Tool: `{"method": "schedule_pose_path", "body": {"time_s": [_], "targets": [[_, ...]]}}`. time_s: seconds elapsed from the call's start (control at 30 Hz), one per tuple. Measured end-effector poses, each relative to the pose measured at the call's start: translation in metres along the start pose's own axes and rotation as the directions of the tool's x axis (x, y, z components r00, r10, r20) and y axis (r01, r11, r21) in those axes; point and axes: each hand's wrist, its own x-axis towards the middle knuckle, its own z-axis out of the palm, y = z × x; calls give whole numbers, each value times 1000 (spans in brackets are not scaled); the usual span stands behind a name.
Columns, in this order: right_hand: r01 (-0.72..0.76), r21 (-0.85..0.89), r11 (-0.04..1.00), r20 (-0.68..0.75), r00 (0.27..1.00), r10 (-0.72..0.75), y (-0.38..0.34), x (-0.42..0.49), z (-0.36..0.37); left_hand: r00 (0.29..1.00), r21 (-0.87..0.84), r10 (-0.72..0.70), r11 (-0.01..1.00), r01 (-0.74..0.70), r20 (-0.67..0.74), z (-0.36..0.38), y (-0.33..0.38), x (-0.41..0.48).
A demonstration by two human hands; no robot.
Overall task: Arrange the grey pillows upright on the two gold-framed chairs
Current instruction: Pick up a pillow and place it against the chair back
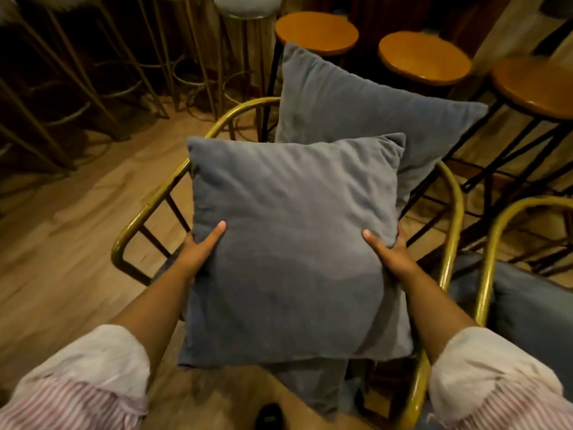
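Observation:
I hold a square grey pillow (291,243) over the seat of a gold-framed chair (148,206). My left hand (201,246) grips its left edge, thumb on the front face. My right hand (387,249) grips its right edge the same way. Behind it a second grey pillow (366,100) stands upright against the chair's curved back. A second gold-framed chair (496,231) sits at the right edge with a grey cushion (527,305) in it. The first chair's seat is mostly hidden by the held pillow.
Three round wooden stools (316,32) on black legs stand behind the chairs at upper right. Gold-legged bar stools (186,57) crowd the upper left. Wooden floor (62,228) lies open to the left. A dark shoe (269,415) shows at the bottom.

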Motion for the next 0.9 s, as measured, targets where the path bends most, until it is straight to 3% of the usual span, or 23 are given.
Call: {"method": "schedule_pose_path", "body": {"time_s": [0.13, 0.37, 0.57, 0.7, 0.9], "targets": [[-37, 23, 999, -28, 999, 37, 3, 7, 0, 1000, -48, -9, 999, 9, -1, -2, -4, 7], [32, 114, 993, -42, 999, -28, -31, -26, -20, 997, -98, 42, 994, -48, -62, -2, 28, -30], [125, 193, 973, -81, 991, -111, -59, -69, -56, 962, -98, 272, 957, -273, -24, -2, 84, -86], [188, 258, 948, -116, 980, -163, -70, -106, -112, 933, -127, 360, 925, -357, -1, 26, 107, -139], [188, 288, 939, -188, 972, -137, -32, -161, -231, 932, -168, 348, 929, -328, 103, 117, 102, -227]]}}
